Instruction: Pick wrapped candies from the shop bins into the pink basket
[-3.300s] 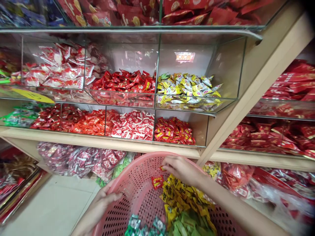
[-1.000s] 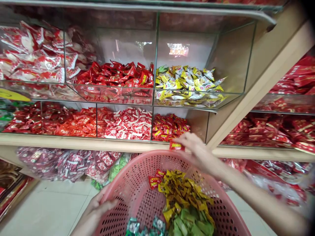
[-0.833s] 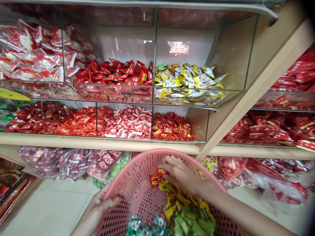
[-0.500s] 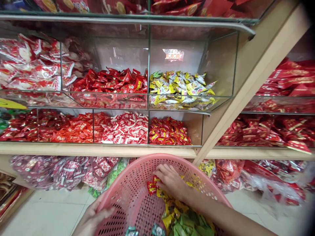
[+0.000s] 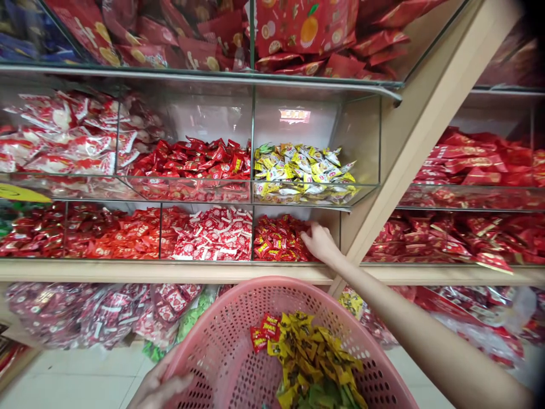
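Note:
My left hand [image 5: 159,386] is closed on the left rim of a pink perforated plastic basket [image 5: 191,341]. A few red wrapped candies [image 5: 264,332] lie in the basket, against a heap of yellow wrapped candies [image 5: 313,358]. Nearer me are green wrapped candies [image 5: 327,395], partly cut off by the frame. My right hand [image 5: 320,241] reaches over the basket's far rim into the lower right bin. Its bent fingers touch the red candies with yellow lettering [image 5: 279,238] there. Whatever lies within those fingers is hidden.
Clear-walled shelf bins hold red-and-white candies [image 5: 213,233], yellow-and-white candies [image 5: 302,165] and other red packets. A wooden post [image 5: 409,153] slants up just right of my right hand. Bagged candies [image 5: 46,312] lie under the wooden shelf edge [image 5: 106,270], above a tiled floor.
My right hand has left the basket and moved up into the bin of red candies. Red candies now lie loose in the basket. The view has tilted up; my left hand stays on the rim.

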Demonstrator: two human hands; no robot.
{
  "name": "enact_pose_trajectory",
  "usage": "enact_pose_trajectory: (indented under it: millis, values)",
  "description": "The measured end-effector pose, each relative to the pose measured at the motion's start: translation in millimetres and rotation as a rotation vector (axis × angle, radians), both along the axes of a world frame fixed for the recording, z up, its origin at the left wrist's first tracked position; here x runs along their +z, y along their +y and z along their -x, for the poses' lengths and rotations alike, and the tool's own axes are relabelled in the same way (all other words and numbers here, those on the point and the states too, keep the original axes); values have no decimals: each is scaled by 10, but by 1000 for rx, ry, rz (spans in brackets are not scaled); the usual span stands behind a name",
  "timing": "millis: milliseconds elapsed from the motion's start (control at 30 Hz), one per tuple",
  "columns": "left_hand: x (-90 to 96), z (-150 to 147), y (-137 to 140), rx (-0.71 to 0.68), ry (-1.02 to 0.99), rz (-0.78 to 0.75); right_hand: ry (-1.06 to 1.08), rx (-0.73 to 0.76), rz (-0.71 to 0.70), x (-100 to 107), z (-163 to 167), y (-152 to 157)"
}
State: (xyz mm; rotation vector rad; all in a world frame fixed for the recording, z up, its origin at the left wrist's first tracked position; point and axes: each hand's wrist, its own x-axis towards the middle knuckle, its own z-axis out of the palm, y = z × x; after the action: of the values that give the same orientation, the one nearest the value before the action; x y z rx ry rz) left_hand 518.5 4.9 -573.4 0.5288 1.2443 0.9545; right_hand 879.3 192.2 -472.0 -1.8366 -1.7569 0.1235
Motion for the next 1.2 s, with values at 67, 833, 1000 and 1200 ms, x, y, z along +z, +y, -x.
enact_pose_trajectory:
  millis: [67,833,1000,1200]
  values:
    - [48,-19,-8,-9,55,-22,-2,-72,67,2,49,37]
    - [408,-203,207,-12,402,-284,-131,468,-350,-298,132,-961]
    - [625,-434,712,-287,429,-451,-146,526,-276,-488,169,-997]
    - [646,-562,1029,-563,133,-216,-132,613,-146,-546,291,-1096]
